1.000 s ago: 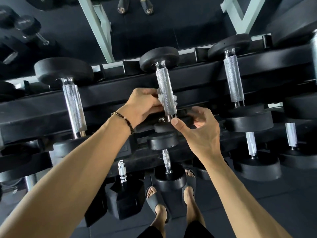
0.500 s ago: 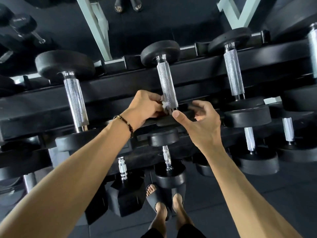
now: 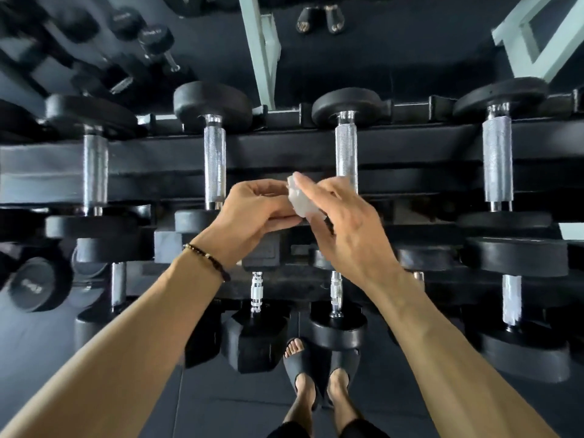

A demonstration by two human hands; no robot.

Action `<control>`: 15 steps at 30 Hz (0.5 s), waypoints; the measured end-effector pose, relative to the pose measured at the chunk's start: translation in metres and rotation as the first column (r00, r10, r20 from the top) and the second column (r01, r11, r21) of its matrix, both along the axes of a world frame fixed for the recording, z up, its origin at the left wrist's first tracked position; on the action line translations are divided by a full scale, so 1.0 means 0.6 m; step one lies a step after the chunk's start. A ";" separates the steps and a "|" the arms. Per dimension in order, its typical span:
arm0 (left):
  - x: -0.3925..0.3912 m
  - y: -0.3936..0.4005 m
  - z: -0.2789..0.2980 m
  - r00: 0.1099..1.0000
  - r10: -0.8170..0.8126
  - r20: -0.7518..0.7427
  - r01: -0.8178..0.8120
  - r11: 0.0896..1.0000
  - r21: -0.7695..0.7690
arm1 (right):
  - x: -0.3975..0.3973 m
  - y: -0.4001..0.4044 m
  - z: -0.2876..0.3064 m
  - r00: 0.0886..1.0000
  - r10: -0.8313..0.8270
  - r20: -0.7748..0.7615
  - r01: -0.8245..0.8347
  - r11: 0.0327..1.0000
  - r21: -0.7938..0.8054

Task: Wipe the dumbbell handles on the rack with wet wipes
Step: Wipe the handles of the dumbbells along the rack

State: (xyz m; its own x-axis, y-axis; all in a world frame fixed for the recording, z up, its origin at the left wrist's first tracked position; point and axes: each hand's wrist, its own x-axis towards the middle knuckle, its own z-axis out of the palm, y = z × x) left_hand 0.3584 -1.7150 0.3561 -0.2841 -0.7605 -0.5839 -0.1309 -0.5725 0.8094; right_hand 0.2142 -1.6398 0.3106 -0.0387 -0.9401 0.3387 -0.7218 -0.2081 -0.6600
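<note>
A crumpled wipe (image 3: 298,200) is being pinched between the left hand (image 3: 252,213) and the right hand (image 3: 341,226), fingers curled round it, just in front of the rack (image 3: 278,153), between two dumbbell handles (image 3: 346,153).

We see shiny bumpy dumbbell handles (image 3: 346,153) w/ black round ends, lying in a row on the black rack (image 3: 278,150). A small crumpled white wet wipe (image 3: 298,199) sits in front, off the handles.
</note>
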 end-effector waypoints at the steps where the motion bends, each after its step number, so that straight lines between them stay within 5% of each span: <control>1: 0.011 -0.001 0.004 1.000 -0.005 0.005 0.005 1.000 0.003 | 0.009 -0.004 0.001 0.998 0.059 0.024 -0.059 0.998 -0.012; 9: 0.091 -0.001 0.032 0.994 -0.094 0.047 0.097 0.993 -0.073 | 0.077 -0.031 0.015 0.933 -0.032 0.359 -0.028 0.987 0.160; 12: 0.122 -0.009 0.031 0.980 -0.084 0.180 0.138 0.940 -0.313 | 0.109 -0.049 0.008 0.904 -0.151 0.400 0.063 0.972 0.227; 15: 0.166 -0.033 0.012 0.907 0.034 0.420 0.262 0.735 -0.625 | 0.134 -0.068 0.007 0.904 -0.198 0.378 0.098 0.958 0.268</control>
State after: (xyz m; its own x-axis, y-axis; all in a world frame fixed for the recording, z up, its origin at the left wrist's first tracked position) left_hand 0.4581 -1.7351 0.3635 -0.2641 -0.9641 -0.0284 -0.5358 0.1222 0.8355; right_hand 0.2948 -1.6805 0.3148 -0.2680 -0.9628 0.0335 -0.3988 0.0792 -0.9136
